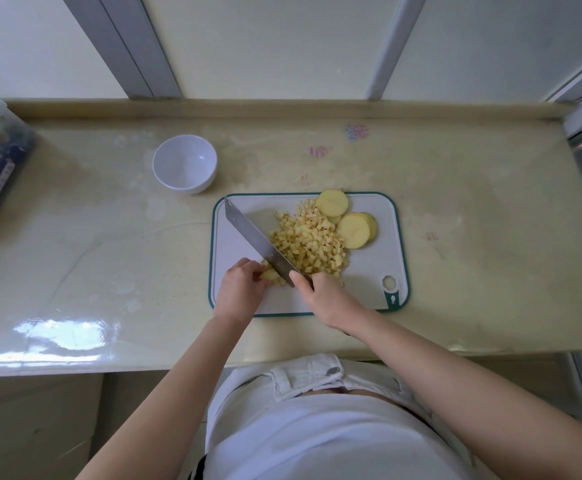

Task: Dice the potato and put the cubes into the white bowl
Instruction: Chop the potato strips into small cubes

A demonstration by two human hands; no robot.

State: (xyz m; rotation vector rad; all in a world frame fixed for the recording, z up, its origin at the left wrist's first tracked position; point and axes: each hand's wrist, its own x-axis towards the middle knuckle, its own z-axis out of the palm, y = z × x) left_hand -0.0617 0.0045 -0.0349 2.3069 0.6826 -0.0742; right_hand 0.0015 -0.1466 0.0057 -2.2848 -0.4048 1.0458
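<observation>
The left hand [239,289] pinches a small potato piece [269,274] near the cutting board's [379,271] front edge, its curled fingers [248,268] just beside the knife [255,237], which the right hand [327,299] grips by the handle. With so little potato left, the blade could nick a fingertip. The cubes [312,242] are heaped mid-board and strays could roll off. The white bowl [184,164] stands beyond the board's far-left corner, with open tabletop [109,237] between them.

Soft daylight, glare on the counter [64,336] at left, wide-angle bending at the edges, sharp centre.
</observation>
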